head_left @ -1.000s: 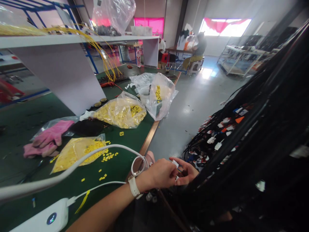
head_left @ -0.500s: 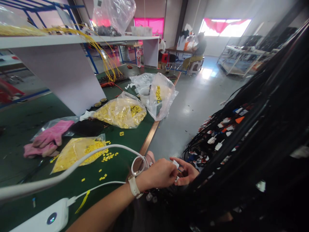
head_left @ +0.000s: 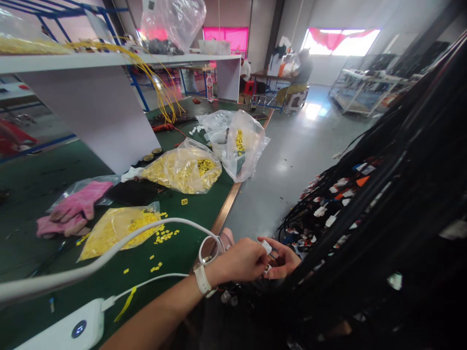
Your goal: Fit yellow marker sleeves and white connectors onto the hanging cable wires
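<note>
Near the table's front edge, my left hand (head_left: 243,261), with a white watch (head_left: 202,279) on its wrist, is curled with its fingertips turned away from view. It meets my right hand (head_left: 286,261), whose thumb and fingers bend round a small white connector (head_left: 266,247) between the two hands. A second white piece (head_left: 268,268) shows lower down by the right thumb. Thin coloured wires show in the gap between the hands, partly hidden by the fingers. Just right of my right hand hangs a thick bundle of black cables (head_left: 368,243) with many white and orange connectors.
Bags of yellow tags (head_left: 182,170) and loose tags lie on the green table (head_left: 189,228), near pink gloves (head_left: 78,206). A white cable (head_left: 109,262) arcs across the foreground above a power bank (head_left: 69,328). A white shelf (head_left: 109,63) stands behind. A person (head_left: 301,73) sits far off.
The hands stay together in almost the same place. The white connector between them has tilted slightly and shows a little more of its face.
</note>
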A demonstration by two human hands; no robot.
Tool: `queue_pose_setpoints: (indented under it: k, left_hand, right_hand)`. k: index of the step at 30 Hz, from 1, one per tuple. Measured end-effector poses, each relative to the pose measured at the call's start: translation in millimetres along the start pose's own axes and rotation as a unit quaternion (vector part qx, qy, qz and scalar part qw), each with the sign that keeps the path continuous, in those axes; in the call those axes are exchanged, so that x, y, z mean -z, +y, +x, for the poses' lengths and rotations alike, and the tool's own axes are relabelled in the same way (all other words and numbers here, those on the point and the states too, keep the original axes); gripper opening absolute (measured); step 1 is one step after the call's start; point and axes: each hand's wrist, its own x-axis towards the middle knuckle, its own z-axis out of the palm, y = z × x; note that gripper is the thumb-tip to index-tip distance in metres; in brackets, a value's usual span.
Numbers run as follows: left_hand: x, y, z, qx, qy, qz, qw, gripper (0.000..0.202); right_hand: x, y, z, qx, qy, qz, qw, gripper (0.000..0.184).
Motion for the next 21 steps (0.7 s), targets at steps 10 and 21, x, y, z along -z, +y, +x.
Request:
queue_pose_setpoints:
  k: [10,21]
  left_hand:
    - [2.9,-1.3,2.1,0.044,-0.017,-0.059,0.997,0.016]
    - [3.6,1.9,2.3,-0.016,0.008,-0.022,1.000,0.013]
  right_hand:
    - [-1.7,-1.2,1.4,0.011,-0.014,0.007,1.000,0.082]
    - [-8.7,-7.4,1.2,0.018,-0.031,0.026,0.999,0.081]
